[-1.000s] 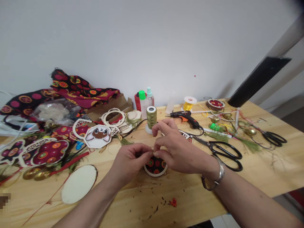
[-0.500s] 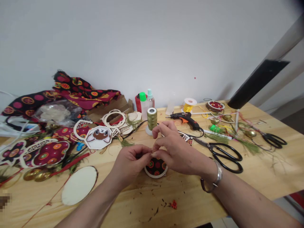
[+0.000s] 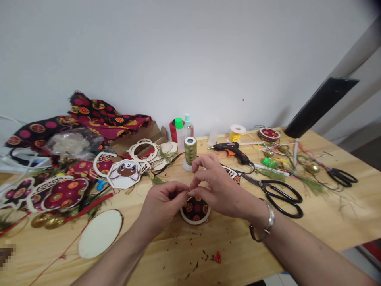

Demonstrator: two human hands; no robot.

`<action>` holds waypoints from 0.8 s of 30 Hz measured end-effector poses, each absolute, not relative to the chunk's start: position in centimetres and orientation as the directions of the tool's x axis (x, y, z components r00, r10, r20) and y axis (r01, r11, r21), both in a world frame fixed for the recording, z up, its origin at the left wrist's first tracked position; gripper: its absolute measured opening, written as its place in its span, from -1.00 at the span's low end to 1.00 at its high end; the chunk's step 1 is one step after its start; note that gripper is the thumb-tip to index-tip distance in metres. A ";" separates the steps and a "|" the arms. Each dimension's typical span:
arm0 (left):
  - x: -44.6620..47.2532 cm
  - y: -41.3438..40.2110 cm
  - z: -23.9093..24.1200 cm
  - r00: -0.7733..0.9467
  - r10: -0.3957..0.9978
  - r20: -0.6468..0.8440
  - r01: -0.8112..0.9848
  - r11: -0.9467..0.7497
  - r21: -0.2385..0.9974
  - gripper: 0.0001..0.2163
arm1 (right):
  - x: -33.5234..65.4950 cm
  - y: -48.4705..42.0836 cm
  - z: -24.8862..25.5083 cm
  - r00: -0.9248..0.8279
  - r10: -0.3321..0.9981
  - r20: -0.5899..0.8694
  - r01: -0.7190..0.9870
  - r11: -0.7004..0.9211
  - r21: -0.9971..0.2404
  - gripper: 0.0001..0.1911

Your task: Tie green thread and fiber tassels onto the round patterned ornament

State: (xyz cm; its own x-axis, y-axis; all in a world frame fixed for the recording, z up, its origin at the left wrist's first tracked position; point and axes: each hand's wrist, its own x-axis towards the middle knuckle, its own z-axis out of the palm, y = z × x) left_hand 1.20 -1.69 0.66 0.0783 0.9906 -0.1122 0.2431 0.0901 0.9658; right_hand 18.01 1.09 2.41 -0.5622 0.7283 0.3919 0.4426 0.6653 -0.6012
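My left hand [image 3: 165, 202] and my right hand [image 3: 212, 184] meet above a round, white-rimmed ornament [image 3: 195, 209] covered in dark patterned fabric. Thumb and forefinger are pinched together on each hand, tip to tip. Whatever lies between them is too small to make out. The ornament rests on the wooden table below the fingers, its upper part hidden by them. A spool of olive thread [image 3: 190, 152] stands just behind the hands. To the right of my right wrist lie large black-handled scissors [image 3: 281, 194].
Fabric [image 3: 110, 115], white frames and a sheep-face octagon [image 3: 124, 174] crowd the left side. A pale oval disc [image 3: 101, 233] lies near my left forearm. Behind are bottles [image 3: 179, 135], a glue gun [image 3: 232, 150] and a yellow spool [image 3: 235, 134]. Fabric scraps [image 3: 217, 257] dot the front.
Both hands stay pinched over the ornament, with only slight finger movement. The whole view has shifted a little.
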 end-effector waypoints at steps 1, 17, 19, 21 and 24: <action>1.2 -1.7 0.7 0.076 0.991 -0.113 0.236 0.092 0.967 -0.88 | 18.0 1.1 2.4 -0.560 0.731 0.390 0.435 0.660 -0.613 -0.93; 1.2 -1.7 0.4 0.079 0.991 -0.110 0.244 0.088 0.966 -0.88 | 18.1 1.6 2.1 -0.586 0.711 0.388 0.391 0.668 -0.633 -0.91; 1.3 -1.8 0.4 0.074 0.992 -0.104 0.269 0.080 0.960 -0.88 | 18.1 1.6 2.3 -0.593 0.707 0.385 0.408 0.676 -0.614 -0.91; 1.3 -1.8 0.3 0.066 0.993 -0.101 0.294 0.078 0.953 -0.87 | 18.1 1.5 2.4 -0.593 0.709 0.382 0.431 0.680 -0.594 -0.90; 1.3 -1.7 0.3 0.053 0.994 -0.092 0.338 0.069 0.939 -0.88 | 18.0 1.4 2.5 -0.605 0.700 0.379 0.443 0.691 -0.570 -0.89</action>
